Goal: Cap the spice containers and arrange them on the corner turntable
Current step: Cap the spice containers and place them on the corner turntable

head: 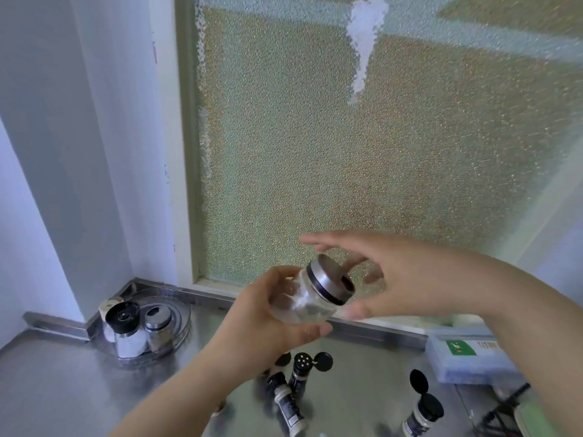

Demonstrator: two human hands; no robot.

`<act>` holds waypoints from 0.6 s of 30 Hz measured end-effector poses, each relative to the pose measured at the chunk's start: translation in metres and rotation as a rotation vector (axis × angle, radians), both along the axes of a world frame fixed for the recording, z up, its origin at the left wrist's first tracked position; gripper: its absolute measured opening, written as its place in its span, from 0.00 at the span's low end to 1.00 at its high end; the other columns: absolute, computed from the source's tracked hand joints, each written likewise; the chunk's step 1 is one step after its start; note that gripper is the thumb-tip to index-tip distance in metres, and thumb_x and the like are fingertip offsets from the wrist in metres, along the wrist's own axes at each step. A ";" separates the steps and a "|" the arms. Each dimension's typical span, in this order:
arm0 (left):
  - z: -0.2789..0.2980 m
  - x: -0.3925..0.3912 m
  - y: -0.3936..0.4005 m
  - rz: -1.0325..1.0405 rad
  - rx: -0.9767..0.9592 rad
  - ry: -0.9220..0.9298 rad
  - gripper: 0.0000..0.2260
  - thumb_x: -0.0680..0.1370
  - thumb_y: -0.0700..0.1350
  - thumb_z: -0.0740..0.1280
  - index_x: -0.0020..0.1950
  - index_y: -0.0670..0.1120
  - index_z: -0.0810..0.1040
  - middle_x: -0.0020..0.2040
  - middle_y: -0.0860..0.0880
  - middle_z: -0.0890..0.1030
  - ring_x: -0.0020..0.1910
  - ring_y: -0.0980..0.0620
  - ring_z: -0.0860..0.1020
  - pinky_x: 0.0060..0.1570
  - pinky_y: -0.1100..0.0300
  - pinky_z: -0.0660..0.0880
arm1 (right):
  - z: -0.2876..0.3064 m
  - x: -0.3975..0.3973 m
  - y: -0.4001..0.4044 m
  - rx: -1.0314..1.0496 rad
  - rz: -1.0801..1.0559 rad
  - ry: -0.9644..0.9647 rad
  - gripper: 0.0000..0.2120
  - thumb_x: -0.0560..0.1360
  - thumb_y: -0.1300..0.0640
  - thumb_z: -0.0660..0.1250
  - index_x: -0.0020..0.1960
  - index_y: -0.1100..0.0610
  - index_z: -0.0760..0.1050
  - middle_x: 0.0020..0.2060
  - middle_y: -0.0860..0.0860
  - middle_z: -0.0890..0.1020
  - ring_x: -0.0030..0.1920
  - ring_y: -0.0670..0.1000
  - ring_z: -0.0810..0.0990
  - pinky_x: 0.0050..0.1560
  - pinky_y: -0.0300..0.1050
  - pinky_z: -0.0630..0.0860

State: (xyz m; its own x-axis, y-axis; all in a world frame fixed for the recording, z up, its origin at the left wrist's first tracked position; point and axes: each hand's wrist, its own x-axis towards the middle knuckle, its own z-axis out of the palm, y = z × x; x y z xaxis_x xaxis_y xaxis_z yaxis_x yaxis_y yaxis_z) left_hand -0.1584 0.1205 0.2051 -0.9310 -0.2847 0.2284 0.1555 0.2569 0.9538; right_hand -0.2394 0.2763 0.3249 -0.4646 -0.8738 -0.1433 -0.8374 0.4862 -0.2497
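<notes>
Left-hand fingers [310, 331] wrap around the body of a small clear glass spice jar [304, 299], thumb on top, clamping it and tilting it so its mouth faces right and away, likely to present the top to the other hand. The left hand [268, 313] holds the jar up in the air above the steel counter [63, 389], in front of a frosted window [362, 152]. A silver metal cap [329, 282] with a dark band sits on the jar's mouth. The right hand [403, 279] hovers just beside the cap, fingers spread apart and blurred, thumb below, holding nothing; it seems to be either about to twist the cap or just letting go, and whether the cap is fully tight cannot be told. Down on the counter below the hands stand several small dark spice bottles, one with its flip lid open [303, 370] and another open one [421, 408] further right, apparently waiting for capping. In the far left corner sits the round turntable [179, 310], already carrying a black-topped grinder [124, 326] and a silver-capped jar [159, 326]
</notes>
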 end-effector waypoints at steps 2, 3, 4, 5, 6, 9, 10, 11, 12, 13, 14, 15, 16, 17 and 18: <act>0.002 0.000 0.001 -0.007 -0.019 -0.016 0.25 0.58 0.49 0.79 0.53 0.56 0.77 0.49 0.53 0.84 0.48 0.54 0.81 0.49 0.65 0.75 | -0.006 -0.001 -0.004 -0.056 -0.040 0.076 0.25 0.67 0.32 0.63 0.63 0.37 0.68 0.48 0.31 0.77 0.43 0.31 0.77 0.45 0.34 0.73; 0.004 0.000 0.002 -0.021 -0.027 -0.017 0.24 0.59 0.48 0.79 0.53 0.54 0.78 0.47 0.53 0.84 0.46 0.54 0.81 0.46 0.67 0.75 | -0.008 0.000 -0.006 -0.074 -0.086 0.078 0.29 0.66 0.27 0.55 0.59 0.42 0.72 0.42 0.38 0.81 0.37 0.35 0.80 0.43 0.39 0.76; 0.005 0.001 0.003 -0.030 -0.026 -0.016 0.22 0.60 0.47 0.80 0.52 0.52 0.78 0.44 0.54 0.84 0.43 0.56 0.81 0.42 0.69 0.74 | -0.010 0.000 -0.005 -0.079 -0.107 0.057 0.34 0.63 0.25 0.50 0.58 0.44 0.73 0.42 0.42 0.83 0.36 0.38 0.81 0.45 0.43 0.78; 0.007 0.002 0.004 -0.036 -0.023 -0.012 0.20 0.61 0.46 0.80 0.50 0.51 0.79 0.41 0.56 0.84 0.38 0.59 0.80 0.38 0.72 0.72 | -0.010 0.000 -0.004 -0.038 -0.108 0.022 0.36 0.62 0.24 0.48 0.62 0.41 0.70 0.49 0.43 0.83 0.42 0.38 0.81 0.51 0.43 0.77; 0.008 0.002 0.004 -0.034 -0.020 -0.008 0.18 0.62 0.45 0.79 0.49 0.50 0.79 0.38 0.56 0.83 0.35 0.62 0.78 0.34 0.73 0.70 | -0.010 -0.002 -0.002 -0.010 -0.075 -0.008 0.34 0.63 0.25 0.52 0.67 0.35 0.62 0.59 0.39 0.78 0.50 0.37 0.78 0.56 0.41 0.74; 0.011 0.003 0.004 -0.042 -0.024 0.010 0.17 0.62 0.44 0.79 0.48 0.49 0.79 0.38 0.55 0.83 0.34 0.62 0.77 0.35 0.72 0.70 | -0.002 -0.002 0.003 -0.040 -0.015 -0.041 0.30 0.68 0.37 0.68 0.65 0.27 0.58 0.57 0.30 0.72 0.52 0.31 0.75 0.49 0.29 0.70; 0.012 0.003 0.004 -0.045 -0.023 0.016 0.17 0.62 0.44 0.79 0.48 0.50 0.79 0.38 0.55 0.83 0.35 0.61 0.78 0.37 0.71 0.71 | -0.004 -0.002 0.001 -0.072 -0.036 -0.004 0.24 0.67 0.35 0.65 0.62 0.33 0.66 0.50 0.34 0.78 0.45 0.33 0.78 0.42 0.30 0.71; 0.012 0.003 0.004 -0.045 -0.023 0.020 0.17 0.62 0.43 0.79 0.48 0.50 0.79 0.37 0.56 0.83 0.35 0.61 0.78 0.39 0.70 0.71 | -0.008 -0.002 -0.002 -0.109 -0.081 0.030 0.23 0.66 0.30 0.60 0.57 0.39 0.71 0.41 0.40 0.82 0.37 0.36 0.80 0.37 0.34 0.72; 0.011 0.003 0.004 -0.047 -0.021 0.026 0.17 0.62 0.43 0.79 0.48 0.50 0.79 0.37 0.56 0.83 0.35 0.61 0.78 0.39 0.69 0.72 | -0.011 0.000 -0.005 -0.133 -0.106 0.036 0.28 0.65 0.27 0.54 0.53 0.44 0.73 0.36 0.45 0.83 0.32 0.40 0.81 0.36 0.39 0.75; 0.011 0.003 0.004 -0.056 -0.019 0.035 0.17 0.62 0.44 0.79 0.47 0.50 0.79 0.37 0.56 0.83 0.36 0.60 0.78 0.40 0.68 0.72 | -0.013 0.000 -0.005 -0.128 -0.105 0.039 0.31 0.63 0.25 0.50 0.54 0.45 0.73 0.37 0.46 0.84 0.33 0.43 0.81 0.38 0.44 0.77; 0.011 0.003 0.003 -0.061 -0.021 0.039 0.16 0.62 0.45 0.79 0.47 0.51 0.79 0.37 0.55 0.83 0.37 0.58 0.79 0.41 0.66 0.73 | -0.013 -0.002 -0.004 -0.096 -0.087 0.025 0.33 0.63 0.24 0.51 0.60 0.41 0.70 0.45 0.42 0.83 0.37 0.42 0.81 0.41 0.44 0.77; 0.011 0.004 0.002 -0.064 -0.031 0.040 0.16 0.63 0.45 0.79 0.47 0.51 0.79 0.39 0.53 0.84 0.38 0.57 0.80 0.42 0.65 0.74 | -0.011 -0.003 -0.003 -0.067 -0.057 0.004 0.32 0.64 0.26 0.55 0.66 0.34 0.63 0.52 0.35 0.77 0.42 0.38 0.79 0.44 0.40 0.75; 0.011 0.005 0.001 -0.055 -0.042 0.036 0.16 0.63 0.46 0.78 0.48 0.52 0.79 0.40 0.52 0.84 0.38 0.57 0.80 0.42 0.65 0.73 | -0.007 -0.004 -0.001 -0.042 -0.026 -0.018 0.32 0.65 0.29 0.62 0.67 0.28 0.56 0.56 0.30 0.71 0.48 0.34 0.76 0.47 0.35 0.72; 0.010 0.006 0.000 -0.045 -0.051 0.034 0.16 0.63 0.46 0.78 0.48 0.52 0.79 0.41 0.52 0.84 0.39 0.58 0.80 0.42 0.66 0.73 | -0.004 -0.004 0.000 -0.034 -0.007 -0.008 0.33 0.66 0.33 0.66 0.67 0.27 0.55 0.55 0.27 0.68 0.50 0.31 0.73 0.47 0.29 0.68; 0.010 0.007 -0.001 -0.031 -0.059 0.029 0.16 0.63 0.46 0.78 0.48 0.51 0.79 0.40 0.53 0.84 0.38 0.59 0.80 0.41 0.67 0.72 | -0.006 -0.004 -0.002 -0.050 -0.001 0.041 0.30 0.67 0.35 0.67 0.66 0.29 0.59 0.53 0.27 0.69 0.48 0.28 0.71 0.45 0.26 0.66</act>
